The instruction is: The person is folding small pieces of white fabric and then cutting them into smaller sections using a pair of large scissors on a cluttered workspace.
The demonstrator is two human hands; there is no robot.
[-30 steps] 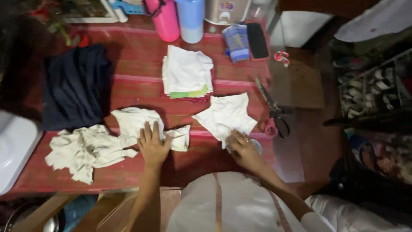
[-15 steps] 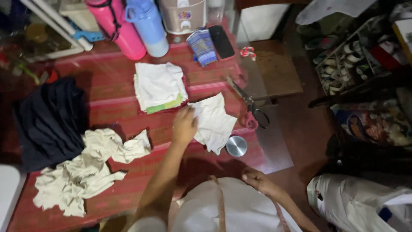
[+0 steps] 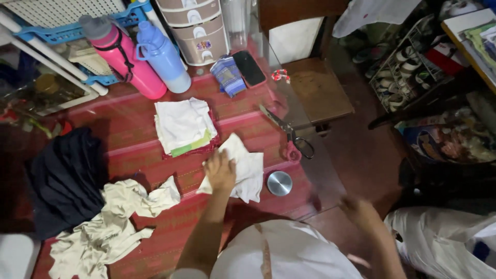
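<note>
Head view: her left hand point(image 3: 221, 170) presses flat, fingers spread, on a crumpled white cloth point(image 3: 243, 170) at the centre of the red woven mat point(image 3: 155, 150). At three o'clock from it sits a round metal lid point(image 3: 279, 183). Right hand point(image 3: 359, 212), blurred at four o'clock, holds nothing; I cannot tell its fingers.

A dark phone point(image 3: 249, 67) lies screen-up at twelve o'clock on the red table point(image 3: 129, 139), beside a blue patterned packet point(image 3: 228, 75) (at its nine o'clock); both are rectangular.
</note>
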